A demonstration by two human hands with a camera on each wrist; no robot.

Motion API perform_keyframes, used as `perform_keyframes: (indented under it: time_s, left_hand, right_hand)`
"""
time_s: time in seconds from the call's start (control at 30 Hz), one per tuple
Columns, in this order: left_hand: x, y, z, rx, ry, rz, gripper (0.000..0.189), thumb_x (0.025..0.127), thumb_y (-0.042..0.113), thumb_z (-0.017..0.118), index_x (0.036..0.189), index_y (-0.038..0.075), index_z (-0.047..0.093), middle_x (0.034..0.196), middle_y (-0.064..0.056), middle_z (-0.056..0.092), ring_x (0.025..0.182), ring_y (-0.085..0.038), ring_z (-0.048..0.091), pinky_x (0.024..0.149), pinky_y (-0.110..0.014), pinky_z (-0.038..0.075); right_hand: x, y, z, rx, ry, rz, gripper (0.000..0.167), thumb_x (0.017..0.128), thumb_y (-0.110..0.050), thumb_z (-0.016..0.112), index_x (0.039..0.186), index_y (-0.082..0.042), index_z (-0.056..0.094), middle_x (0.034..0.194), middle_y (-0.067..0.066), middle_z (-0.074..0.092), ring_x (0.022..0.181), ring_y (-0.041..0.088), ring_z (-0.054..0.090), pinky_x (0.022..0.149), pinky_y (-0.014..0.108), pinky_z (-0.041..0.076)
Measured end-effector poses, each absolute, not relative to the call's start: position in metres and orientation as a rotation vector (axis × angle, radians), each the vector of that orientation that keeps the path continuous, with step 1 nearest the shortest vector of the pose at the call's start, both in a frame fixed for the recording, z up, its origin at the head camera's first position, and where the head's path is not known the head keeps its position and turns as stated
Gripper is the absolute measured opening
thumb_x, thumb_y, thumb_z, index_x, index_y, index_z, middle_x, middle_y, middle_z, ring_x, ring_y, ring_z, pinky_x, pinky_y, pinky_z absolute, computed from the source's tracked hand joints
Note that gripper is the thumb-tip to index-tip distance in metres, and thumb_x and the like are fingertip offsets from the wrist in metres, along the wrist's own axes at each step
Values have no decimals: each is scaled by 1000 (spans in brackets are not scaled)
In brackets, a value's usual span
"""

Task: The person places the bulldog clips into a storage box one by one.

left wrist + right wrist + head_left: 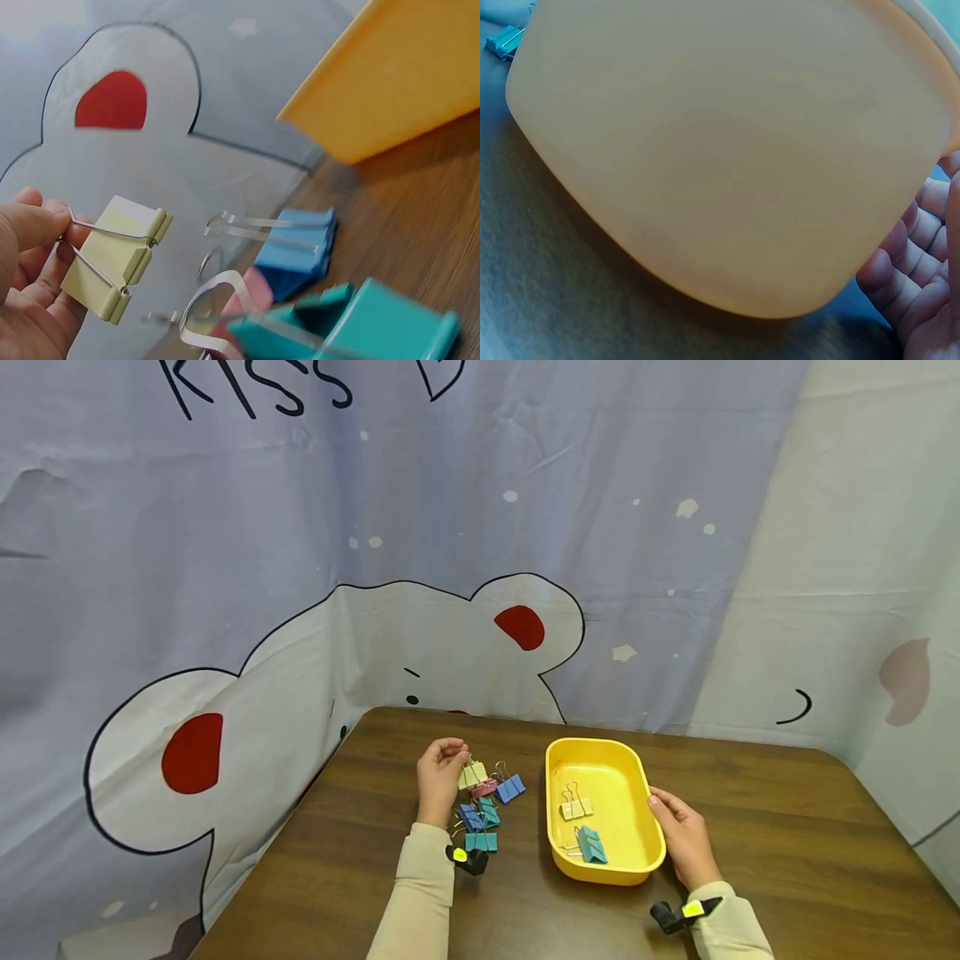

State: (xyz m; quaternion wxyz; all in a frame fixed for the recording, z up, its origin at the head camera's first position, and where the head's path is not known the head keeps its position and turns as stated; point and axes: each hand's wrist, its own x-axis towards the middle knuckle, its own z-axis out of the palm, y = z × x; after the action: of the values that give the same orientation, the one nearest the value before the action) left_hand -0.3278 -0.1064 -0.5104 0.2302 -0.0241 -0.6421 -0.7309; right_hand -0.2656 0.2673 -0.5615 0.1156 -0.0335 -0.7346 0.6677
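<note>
My left hand point(441, 781) pinches a pale yellow binder clip point(116, 259) by its wire handles, over a small pile of clips. In that pile are a pink clip point(483, 788), a blue clip point(511, 788), another blue clip point(471, 818) and teal clips, one a teal clip point(482, 842) nearest me. My right hand point(684, 835) grips the right rim of a yellow tray point(557, 860), thumb over the edge and fingers against the outer wall. Inside the tray lie a pale yellow clip point(577, 808) and a teal clip point(591, 844).
Everything stands on a brown wooden table point(517, 918). Behind its far edge hangs a printed cloth point(450, 527) with a cartoon bear. The tray stands to the right of the clip pile, with a strip of table between them.
</note>
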Motion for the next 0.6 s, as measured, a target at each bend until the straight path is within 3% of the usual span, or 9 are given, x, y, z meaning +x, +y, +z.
perform_keyframes:
  time_s: [0.27,0.5,0.6]
  left_hand:
    - [-325,-72,-503,-125,-1745,-2103,14,88,-14,68,101,-10,66,97,-25,68,87,-30,69,75,-30,59]
    - [-320,-41,-494,-211,-1733,-2164,14,87,-16,68,99,-10,65,91,-15,68,83,-27,69,74,-30,59]
    - [-316,-27,-489,-241,-1741,-2195,14,87,-15,68,99,-10,64,92,-18,68,85,-30,69,77,-31,59]
  right_hand:
    - [-267,268,-563,-111,-2152,1959,53,104,-34,58,141,5,55,113,-6,70,91,3,67,76,22,57]
    - [-267,267,-564,-101,-2167,1948,54,104,-35,57,141,4,54,127,13,66,95,5,67,78,22,57]
    - [-267,268,-563,-94,-2153,1957,54,104,-35,57,141,4,54,123,6,68,94,5,68,77,22,57]
